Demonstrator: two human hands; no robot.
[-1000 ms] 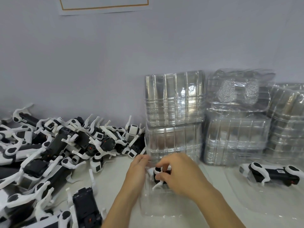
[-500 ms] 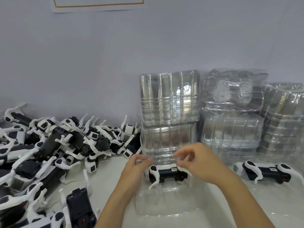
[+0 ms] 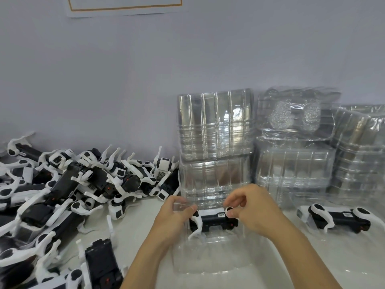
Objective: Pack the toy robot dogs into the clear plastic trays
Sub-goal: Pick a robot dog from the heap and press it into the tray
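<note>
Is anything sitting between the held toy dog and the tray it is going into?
Nothing visible. Both the left hand and right hand hold the toy dog at the far end of the open clear tray, whose near part shows only bare plastic.

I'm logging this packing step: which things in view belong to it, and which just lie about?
In use:
left hand
right hand
toy robot dog
clear plastic tray

Lying about:
pile of toy robot dogs
stacked trays
packed dog
wall notice
</note>
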